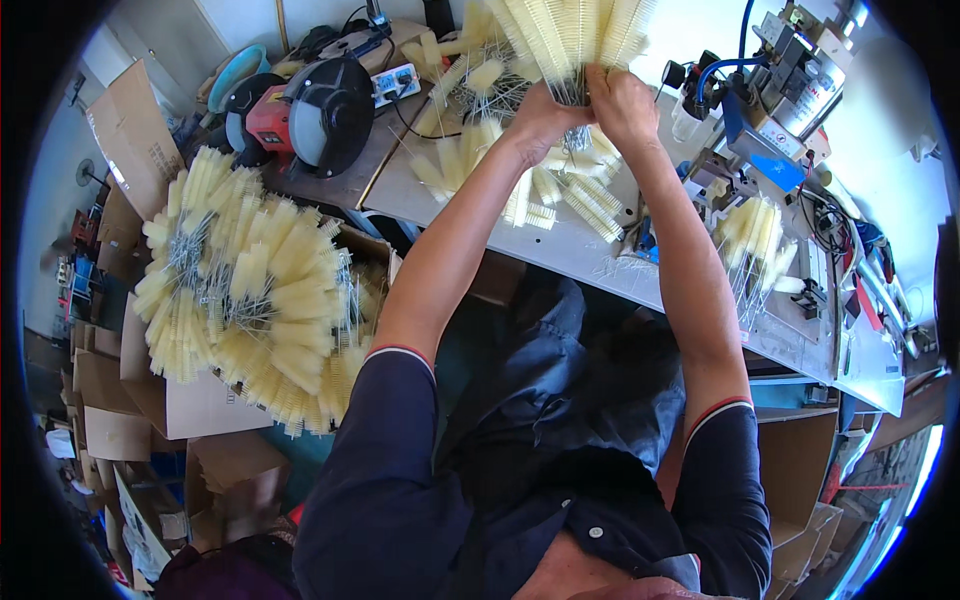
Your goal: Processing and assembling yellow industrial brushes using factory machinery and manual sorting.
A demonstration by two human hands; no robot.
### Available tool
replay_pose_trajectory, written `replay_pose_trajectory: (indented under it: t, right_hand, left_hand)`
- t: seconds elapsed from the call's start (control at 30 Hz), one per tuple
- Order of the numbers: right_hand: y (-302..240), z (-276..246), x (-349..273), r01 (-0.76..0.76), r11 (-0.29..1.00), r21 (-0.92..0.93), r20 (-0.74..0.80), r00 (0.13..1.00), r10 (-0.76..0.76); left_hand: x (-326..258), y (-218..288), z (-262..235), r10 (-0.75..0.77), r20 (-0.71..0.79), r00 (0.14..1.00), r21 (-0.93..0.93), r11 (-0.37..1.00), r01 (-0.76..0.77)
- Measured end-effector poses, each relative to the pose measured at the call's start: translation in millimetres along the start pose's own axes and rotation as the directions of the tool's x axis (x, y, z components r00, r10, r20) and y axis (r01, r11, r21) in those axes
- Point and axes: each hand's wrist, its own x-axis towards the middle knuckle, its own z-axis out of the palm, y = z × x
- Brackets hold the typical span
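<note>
Both of my hands are raised over the far part of the workbench, closed around the wire stems of a bundle of bottle brushes [570,40]. Pale yellow bristle heads fan upward and the metal wire ends stick out below. My left hand [543,122] wraps the bundle from the left, and my right hand [622,105] grips it from the right with its fingers near the top of the stems. Under and beside my hands, loose brushes [590,200] lie scattered on the bench. More brushes [480,75] are heaped behind my left hand.
A big pile of brushes [250,290] overflows a cardboard box [200,405] at the left. A red bench grinder [270,118] and a power strip [396,85] stand at the back left. On the right are a bench machine [770,120] and a smaller brush bunch [750,235].
</note>
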Motion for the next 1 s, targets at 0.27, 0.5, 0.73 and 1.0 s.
replay_pose_trajectory:
  t: [0.27, 0.5, 0.73, 1.0]
  right_hand:
    - [46.0, 32.1, -68.5, -0.113, 0.493, 0.863, 0.006, 0.977, 0.214]
    - [66.0, 113.0, -102.7, -0.231, 0.526, 0.818, 0.273, 0.962, -0.001]
    - [52.6, 145.7, -88.9, -0.121, 0.332, 0.935, 0.118, 0.993, 0.030]
    - [44.5, 122.4, -93.4, 0.151, 0.678, 0.719, -0.251, 0.967, 0.051]
  left_hand:
    - [7.2, -7.6, -22.8, -0.034, -0.018, 0.999, -0.399, 0.917, 0.024]
    - [11.3, -7.2, -25.1, -0.080, -0.013, 0.997, -0.560, 0.826, 0.060]
    - [12.0, 10.5, -11.5, -0.079, -0.019, 0.997, -0.648, 0.760, 0.048]
    - [42.0, 60.6, -32.3, 0.168, -0.061, 0.984, -0.511, 0.842, -0.175]
